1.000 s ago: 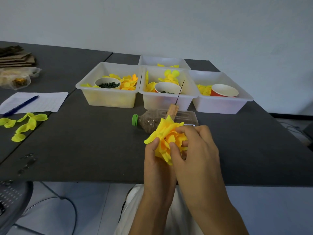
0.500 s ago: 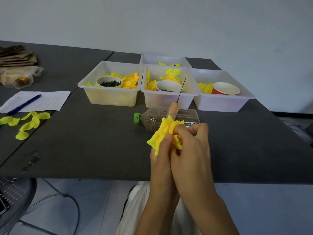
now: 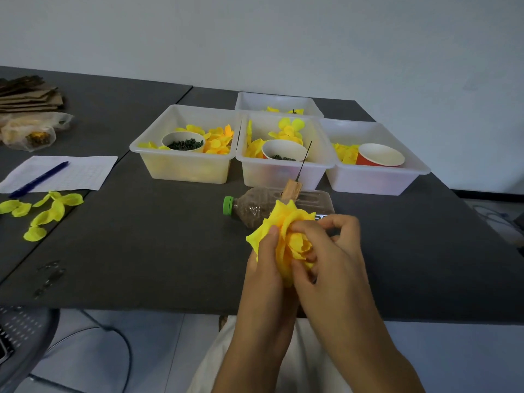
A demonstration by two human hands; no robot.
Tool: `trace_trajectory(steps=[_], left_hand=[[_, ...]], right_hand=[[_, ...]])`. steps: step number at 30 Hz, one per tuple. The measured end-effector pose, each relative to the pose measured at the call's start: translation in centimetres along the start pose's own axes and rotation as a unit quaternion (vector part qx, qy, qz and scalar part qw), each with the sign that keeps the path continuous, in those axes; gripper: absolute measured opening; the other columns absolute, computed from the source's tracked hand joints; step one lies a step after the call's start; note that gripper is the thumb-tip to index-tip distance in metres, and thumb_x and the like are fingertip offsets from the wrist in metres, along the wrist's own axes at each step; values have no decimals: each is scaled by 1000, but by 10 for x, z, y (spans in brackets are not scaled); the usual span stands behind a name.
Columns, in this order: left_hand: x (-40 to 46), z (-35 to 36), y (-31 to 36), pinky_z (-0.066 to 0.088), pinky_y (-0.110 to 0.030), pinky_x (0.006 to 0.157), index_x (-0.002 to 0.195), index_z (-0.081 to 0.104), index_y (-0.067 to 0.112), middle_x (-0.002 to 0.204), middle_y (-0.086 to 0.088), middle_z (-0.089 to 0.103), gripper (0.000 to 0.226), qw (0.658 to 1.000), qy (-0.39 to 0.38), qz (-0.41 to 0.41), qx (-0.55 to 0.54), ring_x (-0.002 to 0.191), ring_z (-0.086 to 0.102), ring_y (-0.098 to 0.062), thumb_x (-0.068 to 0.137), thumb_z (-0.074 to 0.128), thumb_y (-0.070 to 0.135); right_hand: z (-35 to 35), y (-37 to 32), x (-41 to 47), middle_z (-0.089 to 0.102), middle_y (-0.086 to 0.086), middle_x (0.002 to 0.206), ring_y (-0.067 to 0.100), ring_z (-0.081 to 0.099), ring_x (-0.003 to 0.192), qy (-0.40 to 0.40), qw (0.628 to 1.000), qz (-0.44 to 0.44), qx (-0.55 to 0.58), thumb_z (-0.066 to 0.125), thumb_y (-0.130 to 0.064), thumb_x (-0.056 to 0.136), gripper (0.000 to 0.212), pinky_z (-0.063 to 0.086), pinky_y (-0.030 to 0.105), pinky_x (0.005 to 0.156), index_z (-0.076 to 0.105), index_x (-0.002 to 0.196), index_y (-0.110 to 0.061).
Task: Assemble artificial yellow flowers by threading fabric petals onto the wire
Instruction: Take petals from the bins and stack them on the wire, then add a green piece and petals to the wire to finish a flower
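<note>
Yellow flower (image 3: 286,236) is sitting bunched between your hands above the tabletop's (image 3: 156,251) near edge: your left hand (image 3: 266,268) is cupping its petals while your right hand (image 3: 329,251) is pinching them, just before a lying bottle (image 3: 255,207) and the petal bins (image 3: 184,160).

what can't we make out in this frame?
- Head view: the flower's base and any wire through it, hidden by the left hand and right hand.
- Bottle: right end covered by flower and fingers.
- Paper: print too small.
- Middle cup's contents: mostly hidden by its rim.
</note>
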State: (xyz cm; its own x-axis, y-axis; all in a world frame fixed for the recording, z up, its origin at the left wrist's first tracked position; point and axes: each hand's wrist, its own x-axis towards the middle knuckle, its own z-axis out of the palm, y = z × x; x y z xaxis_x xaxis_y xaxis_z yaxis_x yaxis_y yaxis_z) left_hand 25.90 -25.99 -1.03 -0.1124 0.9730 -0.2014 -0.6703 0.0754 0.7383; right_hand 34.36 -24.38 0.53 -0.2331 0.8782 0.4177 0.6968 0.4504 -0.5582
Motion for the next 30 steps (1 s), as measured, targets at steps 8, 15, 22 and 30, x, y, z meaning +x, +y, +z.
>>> trace_trajectory(steps=[8,15,22,30], left_hand=[[28,12,43,60,-34,70,122,61,22,109,-6,74,52,999,-45,-9,3,99,72,-22,79,53,51],[69,22,81,60,-44,83,129,58,21,119,-9,71,75,994,-62,-52,-71,107,70,-27,64,64,59],[131,32,110,47,-53,101,128,62,23,117,-6,72,86,997,-43,20,56,110,68,-28,58,71,72],[179,8,144,43,-37,71,102,62,35,109,12,64,15,984,129,115,37,98,62,-11,94,49,34]], right_hand=[[-53,-13,74,33,-12,127,-1,43,107,-174,973,-114,-102,53,-37,95,38,40,13,88,44,132,-36],[-65,-18,126,43,-31,114,-8,54,97,-167,979,23,117,43,-78,58,59,52,17,77,29,114,-68],[-48,-2,203,71,-8,95,16,67,75,-240,918,57,310,73,-61,71,42,51,26,55,60,105,-42],[-8,67,351,63,5,72,16,56,57,-233,837,273,413,69,-35,79,23,44,22,42,63,86,-14]])
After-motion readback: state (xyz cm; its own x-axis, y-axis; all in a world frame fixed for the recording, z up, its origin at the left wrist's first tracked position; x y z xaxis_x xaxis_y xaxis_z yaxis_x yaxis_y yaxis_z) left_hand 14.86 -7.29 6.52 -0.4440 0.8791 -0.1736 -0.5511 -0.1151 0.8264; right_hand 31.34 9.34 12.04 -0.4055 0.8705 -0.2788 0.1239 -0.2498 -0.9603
